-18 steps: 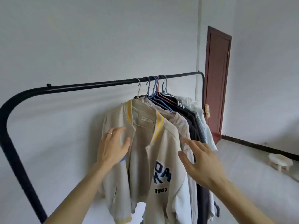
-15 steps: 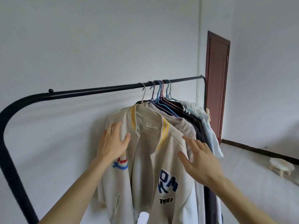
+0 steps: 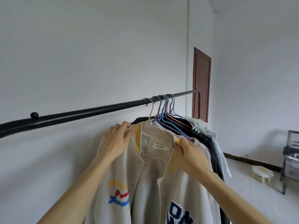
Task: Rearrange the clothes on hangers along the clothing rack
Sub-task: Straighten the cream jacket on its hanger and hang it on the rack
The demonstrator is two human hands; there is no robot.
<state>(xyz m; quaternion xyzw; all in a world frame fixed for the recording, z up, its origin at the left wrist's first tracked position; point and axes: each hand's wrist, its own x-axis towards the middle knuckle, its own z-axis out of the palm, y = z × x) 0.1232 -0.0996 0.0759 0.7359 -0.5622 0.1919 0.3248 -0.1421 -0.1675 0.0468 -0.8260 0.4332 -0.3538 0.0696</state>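
Note:
A cream varsity jacket [image 3: 152, 172] with yellow collar stripes and blue lettering hangs frontmost on a pale hanger [image 3: 151, 110] from the black rack rail [image 3: 90, 111]. My left hand [image 3: 116, 141] grips the jacket's left shoulder at the collar. On the other side, my right hand [image 3: 191, 151] pinches its right shoulder by the striped collar edge. Behind it, several garments [image 3: 203, 136], dark and light, hang bunched together on coloured hangers [image 3: 166, 109] at the rail's right end.
The rail's left stretch is bare, with a round knob [image 3: 34, 114] on it. A brown door [image 3: 201, 84] stands behind the rack's right end. A small white stool [image 3: 262, 172] and a glass-fronted cabinet [image 3: 291, 159] sit on the floor at right.
Both hands rose from flat against the jacket's front to its shoulders and closed on the fabric at the collar. The view tilted upward and closer.

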